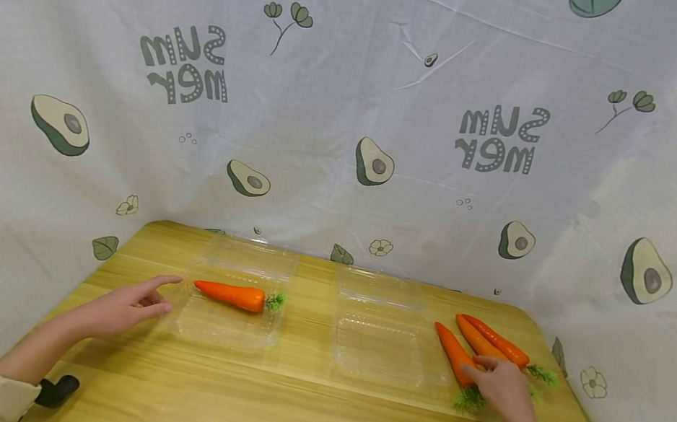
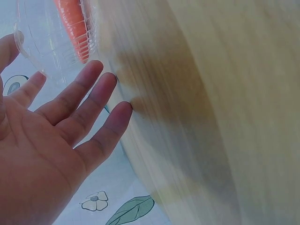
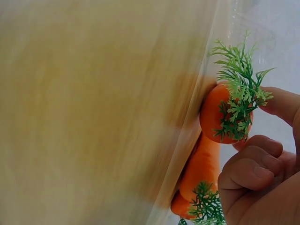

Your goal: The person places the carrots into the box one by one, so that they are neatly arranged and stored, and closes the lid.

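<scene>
My left hand is held beside the left edge of a clear plastic box, fingers spread and palm bare. In the left wrist view, some fingertips overlap the box's edge. Inside that box lies one orange carrot with a green tuft, its tip pointing left. On the right, my right hand pinches the thick end of the nearest carrot between thumb and finger. That carrot's leafy top faces the right wrist camera. Two more carrots lie just behind it on the table.
A second clear plastic box, lid folded back, stands between the first box and the loose carrots. Both boxes sit on a wood-grain table. A white printed curtain hangs along the back and both sides.
</scene>
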Motion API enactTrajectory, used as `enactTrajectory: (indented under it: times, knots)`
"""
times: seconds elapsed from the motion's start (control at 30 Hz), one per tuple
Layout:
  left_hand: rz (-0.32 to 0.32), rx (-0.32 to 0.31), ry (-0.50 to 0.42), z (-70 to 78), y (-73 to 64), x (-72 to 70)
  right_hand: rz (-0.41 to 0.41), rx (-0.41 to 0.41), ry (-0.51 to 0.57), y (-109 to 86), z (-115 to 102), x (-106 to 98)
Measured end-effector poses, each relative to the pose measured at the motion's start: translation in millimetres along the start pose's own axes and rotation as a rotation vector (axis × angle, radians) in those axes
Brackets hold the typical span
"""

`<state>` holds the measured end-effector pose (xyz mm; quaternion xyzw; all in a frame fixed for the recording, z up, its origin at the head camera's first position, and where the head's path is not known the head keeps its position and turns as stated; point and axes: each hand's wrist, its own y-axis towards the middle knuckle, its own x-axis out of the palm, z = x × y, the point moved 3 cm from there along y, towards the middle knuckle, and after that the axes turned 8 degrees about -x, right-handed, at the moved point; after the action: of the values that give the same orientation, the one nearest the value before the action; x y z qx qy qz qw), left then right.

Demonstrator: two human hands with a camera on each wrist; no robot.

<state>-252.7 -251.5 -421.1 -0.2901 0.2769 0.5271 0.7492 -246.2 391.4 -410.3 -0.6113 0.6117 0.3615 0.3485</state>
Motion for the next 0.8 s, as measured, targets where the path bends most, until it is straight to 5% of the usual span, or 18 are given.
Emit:
enactTrajectory:
  times: [0.8]
  knots:
    - [0.011, -0.006, 0.009, -2.8, 1.0, -0.9, -0.079, 0.026, -0.067, -1.8, 4.2, -0.2]
